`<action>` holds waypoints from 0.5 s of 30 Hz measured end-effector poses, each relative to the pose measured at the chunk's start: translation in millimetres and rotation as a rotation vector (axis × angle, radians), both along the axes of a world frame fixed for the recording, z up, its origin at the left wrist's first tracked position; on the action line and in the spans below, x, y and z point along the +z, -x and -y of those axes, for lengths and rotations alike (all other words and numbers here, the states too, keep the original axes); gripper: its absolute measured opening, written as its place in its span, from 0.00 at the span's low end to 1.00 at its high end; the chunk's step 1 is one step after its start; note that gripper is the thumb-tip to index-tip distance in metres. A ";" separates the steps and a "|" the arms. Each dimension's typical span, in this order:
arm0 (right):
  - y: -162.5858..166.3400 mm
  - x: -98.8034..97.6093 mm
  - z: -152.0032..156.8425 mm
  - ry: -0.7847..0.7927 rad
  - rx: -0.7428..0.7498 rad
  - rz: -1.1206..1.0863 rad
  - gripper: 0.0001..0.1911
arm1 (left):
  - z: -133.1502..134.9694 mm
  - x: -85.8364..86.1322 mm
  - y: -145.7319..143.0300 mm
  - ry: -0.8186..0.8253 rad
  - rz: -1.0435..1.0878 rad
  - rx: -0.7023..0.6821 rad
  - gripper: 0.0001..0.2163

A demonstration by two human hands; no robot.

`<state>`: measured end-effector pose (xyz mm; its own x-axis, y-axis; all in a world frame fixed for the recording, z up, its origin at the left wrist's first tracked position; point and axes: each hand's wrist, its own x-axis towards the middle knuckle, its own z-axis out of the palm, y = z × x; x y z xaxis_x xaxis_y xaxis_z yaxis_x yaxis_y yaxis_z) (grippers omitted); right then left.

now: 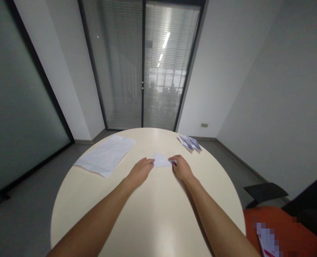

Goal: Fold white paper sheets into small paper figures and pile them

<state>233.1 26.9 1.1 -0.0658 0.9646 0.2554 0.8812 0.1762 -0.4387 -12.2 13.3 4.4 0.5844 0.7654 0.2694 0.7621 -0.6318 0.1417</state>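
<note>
A small folded white paper [161, 160], roughly triangular with its peak away from me, lies on the round cream table [147, 210]. At its left corner, my left hand [141, 169] pinches the edge between thumb and fingers. My right hand [182, 167] grips the opposite corner, where a bit of the paper rises off the tabletop. Fingers cover both ends of the paper, so its corners are partly hidden.
A large creased white sheet [107, 154] spreads over the table's left side. Folded paper pieces [190, 142] sit near the far right edge. An orange chair [295, 228] with a black armrest [267, 192] stands at the right. Beyond the table are glass panels with blinds [158, 96].
</note>
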 end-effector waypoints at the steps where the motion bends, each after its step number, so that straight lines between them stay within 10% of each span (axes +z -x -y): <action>1: 1.0 1.5 0.6 -0.002 -0.009 0.027 0.18 | 2.3 0.1 -1.9 0.024 -0.019 -0.002 0.21; 7: 22.2 19.5 16.6 -0.089 0.002 0.268 0.17 | 23.4 3.1 -19.2 -0.044 -0.074 0.049 0.19; 15: 54.2 5.3 33.5 0.074 0.394 0.245 0.29 | 21.1 -10.4 -23.8 -0.031 -0.034 0.083 0.21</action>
